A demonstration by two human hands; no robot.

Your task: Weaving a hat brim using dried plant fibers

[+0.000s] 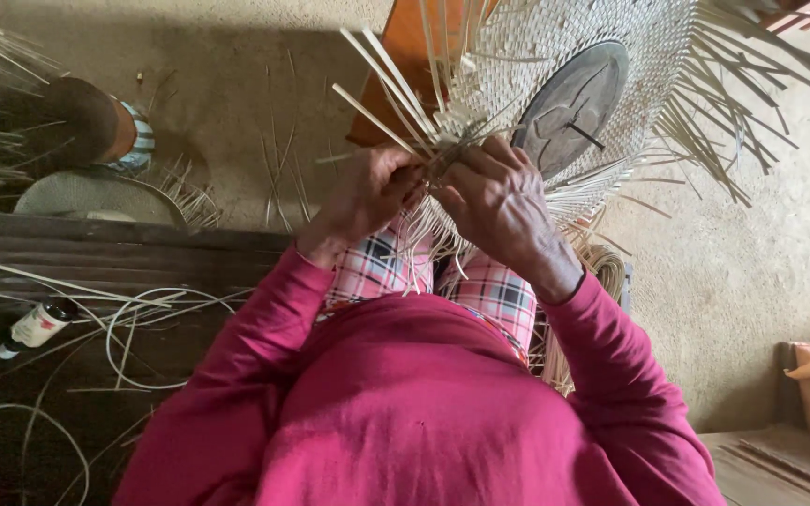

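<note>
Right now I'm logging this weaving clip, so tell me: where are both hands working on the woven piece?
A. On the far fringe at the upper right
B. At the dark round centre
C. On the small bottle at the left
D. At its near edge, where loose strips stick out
D: the left hand and right hand pinch loose strips at the near edge of the woven piece.

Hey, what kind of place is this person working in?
Probably a home basket-weaving workspace with a bare earthen floor. Both hands, left hand and right hand, work pale cane strips on a round half-woven basket, and loose thin cane strands lie about.
</note>
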